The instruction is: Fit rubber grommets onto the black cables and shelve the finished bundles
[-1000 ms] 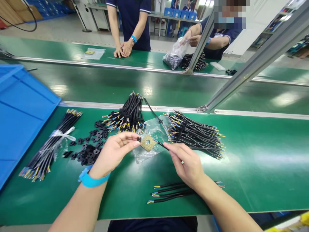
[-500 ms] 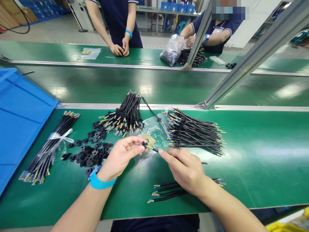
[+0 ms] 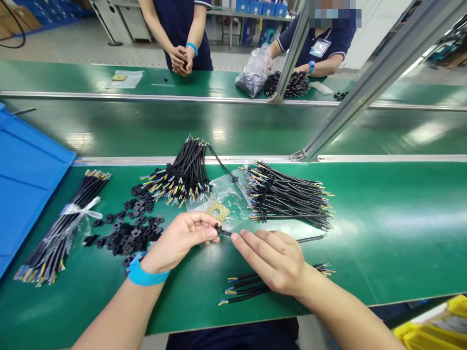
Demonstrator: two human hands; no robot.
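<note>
My left hand (image 3: 184, 238) pinches a small black rubber grommet (image 3: 218, 227) between thumb and fingers. From the right, my right hand (image 3: 275, 257) grips a short black cable (image 3: 310, 238), whose near end enters the grommet; its coloured wires are hidden there. Loose square grommets (image 3: 136, 233) lie heaped left of my left hand. Behind both hands, a yellow sponge (image 3: 226, 214) with a hole rests on a clear plastic bag (image 3: 239, 199). Below my right hand lie several cables (image 3: 248, 293) with bare coloured wire ends.
Two piles of cables fitted with grommets, a left pile (image 3: 191, 163) and a right pile (image 3: 295, 194), lie behind my hands. A tied cable bundle (image 3: 69, 223) and a blue bin (image 3: 32, 180) are at left. A metal post (image 3: 343, 92) slants up. Two co-workers stand opposite.
The cable has slid left to the grommet, covering its coloured wires. Both hands sit slightly lower in view. Across the line, one co-worker's hands have lifted from the table.
</note>
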